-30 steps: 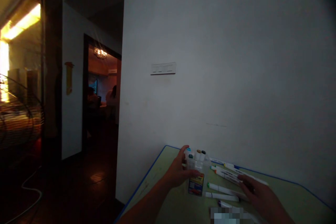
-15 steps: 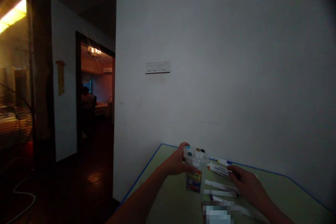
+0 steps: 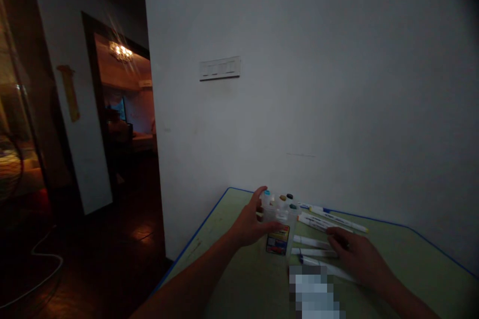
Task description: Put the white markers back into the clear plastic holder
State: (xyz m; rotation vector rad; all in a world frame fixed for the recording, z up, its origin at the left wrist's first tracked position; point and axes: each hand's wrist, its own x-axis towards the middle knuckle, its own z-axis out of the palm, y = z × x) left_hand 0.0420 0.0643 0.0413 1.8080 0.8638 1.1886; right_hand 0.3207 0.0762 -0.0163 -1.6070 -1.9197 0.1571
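Observation:
My left hand (image 3: 251, 225) is wrapped round a clear plastic box (image 3: 277, 237) with a colourful label, standing on the green table. Several markers with coloured caps stand in it, among them a light blue cap (image 3: 267, 193) and a dark green cap (image 3: 293, 206). To the right, my right hand (image 3: 354, 251) rests low over several white markers lying on the table, its fingers bent together near one white marker (image 3: 318, 222). Whether anything is between those fingers is hidden. A further marker (image 3: 342, 220) lies behind it, near the table's back edge.
The green table (image 3: 232, 204) has a blue edge and meets a grey wall (image 3: 337, 84) with a switch panel (image 3: 220, 69). A pixelated patch (image 3: 314, 294) covers something at the front. On the left, a doorway opens to a lit room; a white cable lies on the floor.
The view has shifted, so the table and hands appear higher. The dark green cap has moved from the box's left side to its right. My left hand still holds the box.

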